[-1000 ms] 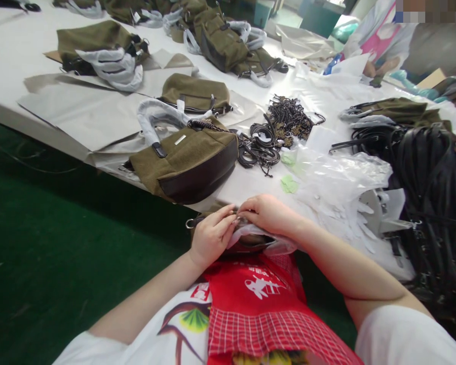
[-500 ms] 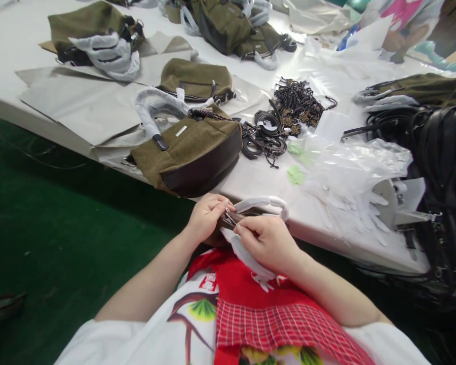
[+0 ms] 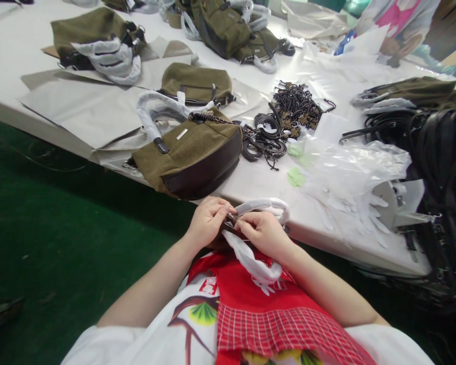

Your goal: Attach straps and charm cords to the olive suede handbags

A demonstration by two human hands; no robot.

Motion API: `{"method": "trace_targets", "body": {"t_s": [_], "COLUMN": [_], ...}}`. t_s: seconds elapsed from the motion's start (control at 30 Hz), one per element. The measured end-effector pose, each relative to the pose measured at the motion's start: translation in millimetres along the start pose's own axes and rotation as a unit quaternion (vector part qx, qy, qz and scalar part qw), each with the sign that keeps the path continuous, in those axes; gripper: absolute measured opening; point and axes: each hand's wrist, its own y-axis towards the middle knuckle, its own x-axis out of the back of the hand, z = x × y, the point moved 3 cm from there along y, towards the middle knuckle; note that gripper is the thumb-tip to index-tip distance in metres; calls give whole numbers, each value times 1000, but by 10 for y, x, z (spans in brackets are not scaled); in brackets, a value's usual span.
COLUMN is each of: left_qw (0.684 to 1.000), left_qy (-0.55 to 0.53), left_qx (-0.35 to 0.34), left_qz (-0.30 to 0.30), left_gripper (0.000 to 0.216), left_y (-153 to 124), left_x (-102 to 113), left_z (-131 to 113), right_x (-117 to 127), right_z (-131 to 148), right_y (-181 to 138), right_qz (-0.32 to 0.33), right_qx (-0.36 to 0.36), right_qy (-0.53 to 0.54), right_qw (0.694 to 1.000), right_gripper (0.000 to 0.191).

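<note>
A handbag with a dark zipped opening (image 3: 231, 228) is held at the table's edge, against the apron. Its two handles are wrapped in white; one wrapped handle (image 3: 251, 261) hangs over the red apron and the other arches towards the table. My left hand (image 3: 207, 220) is closed on the bag's top edge at the left end of the zipper, thumb and fingers pinched beside a small metal piece. Facing it, my right hand (image 3: 264, 232) pinches at the zipper, its fingertips close to the left ones. Most of the bag's body is hidden below the hands.
An olive handbag (image 3: 197, 152) lies just beyond my hands, with another bag (image 3: 197, 83) behind it. Coiled black straps (image 3: 266, 134), braided cords (image 3: 298, 106) and clear plastic (image 3: 349, 167) lie to the right. Black straps (image 3: 437, 167) hang at the right edge. A person (image 3: 399, 30) is across the table.
My right hand has shifted slightly and its fingertips have come nearer the left hand over the zipper. The near wrapped handle now shows more below the right hand.
</note>
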Motion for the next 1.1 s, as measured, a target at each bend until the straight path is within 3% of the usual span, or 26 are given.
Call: {"method": "trace_targets", "body": {"t_s": [0.17,0.43,0.53,0.6,0.67,0.8,0.9,1.0,1.1], "left_qw": [994,992,994,995,996,996,997,998,993], "left_qy": [8,47,30,13,-6,-36,-47,-36,74], "left_qx": [-90,-111,-94,-70,-42,-22,-32,-53,-33], "left_qz": [53,-36,-54,-66,-80,-77,-43,17,90], "left_gripper": [26,21,21,22,22,24,26,29,37], "left_y": [-21,2,30,49,68,117,200,392,746], "left_x": [27,-9,-1,7,15,25,38,8,-146], "left_z": [-43,-85,-96,-93,-91,-161,-265,-342,-318], "right_x": [-40,-80,-42,-11,1,-54,-72,-85,-115], "right_z": [-98,-85,-60,-73,-105,-183,-224,-308,-408], "right_y": [77,145,111,89,88,151,183,160,81], "right_qz": [-12,-80,-101,-127,-141,-81,-57,-47,-46], "right_qx": [5,47,48,42,41,58,74,27,-21], "right_qy": [-8,-135,-138,-102,-44,108,196,255,323], "right_qw": [1000,987,984,986,988,989,976,965,945], "right_gripper": [28,31,26,15,23,34,25,23,29]}}
